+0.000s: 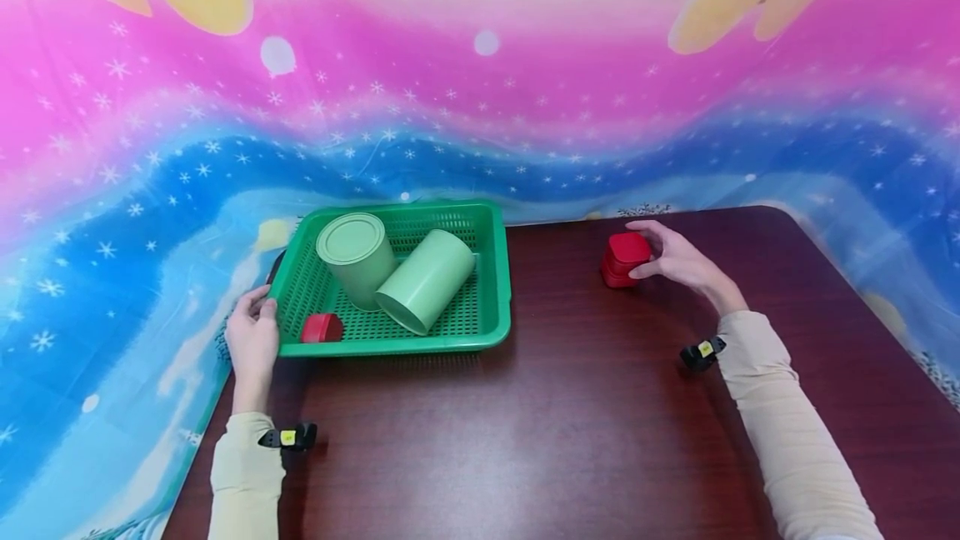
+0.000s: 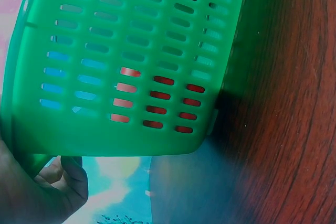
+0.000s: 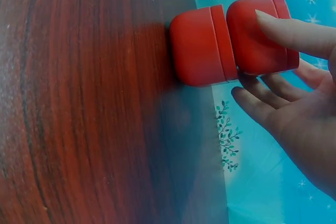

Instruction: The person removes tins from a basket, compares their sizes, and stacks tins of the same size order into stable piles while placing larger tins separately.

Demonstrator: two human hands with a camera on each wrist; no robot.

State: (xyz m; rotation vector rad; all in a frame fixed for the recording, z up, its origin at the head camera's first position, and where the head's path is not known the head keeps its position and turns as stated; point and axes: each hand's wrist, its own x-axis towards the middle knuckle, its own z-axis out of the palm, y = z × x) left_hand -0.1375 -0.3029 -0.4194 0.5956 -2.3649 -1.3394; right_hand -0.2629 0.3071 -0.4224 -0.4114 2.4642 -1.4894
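At the back right of the table, two small red lidded boxes with rounded corners are stacked. My right hand (image 1: pixel 675 258) pinches the upper red box (image 3: pixel 257 35) between thumb and fingers. Under it the lower red box (image 3: pixel 197 48) stands on the tabletop. My left hand (image 1: pixel 252 336) grips the left rim of a green perforated plastic basket (image 1: pixel 390 347), thumb over the edge. Inside the basket, one pale green can (image 1: pixel 356 261) stands tilted and another pale green can (image 1: pixel 427 282) lies beside it. A red object (image 1: pixel 321 327) lies in the near left corner, partly hidden by the rim.
The dark wooden table (image 1: pixel 480 432) spreads in front of the basket and between the hands. A colourful patterned cloth (image 1: pixel 525 107) hangs behind the table and along its left side. Each sleeve carries a black wrist camera (image 1: pixel 288 437).
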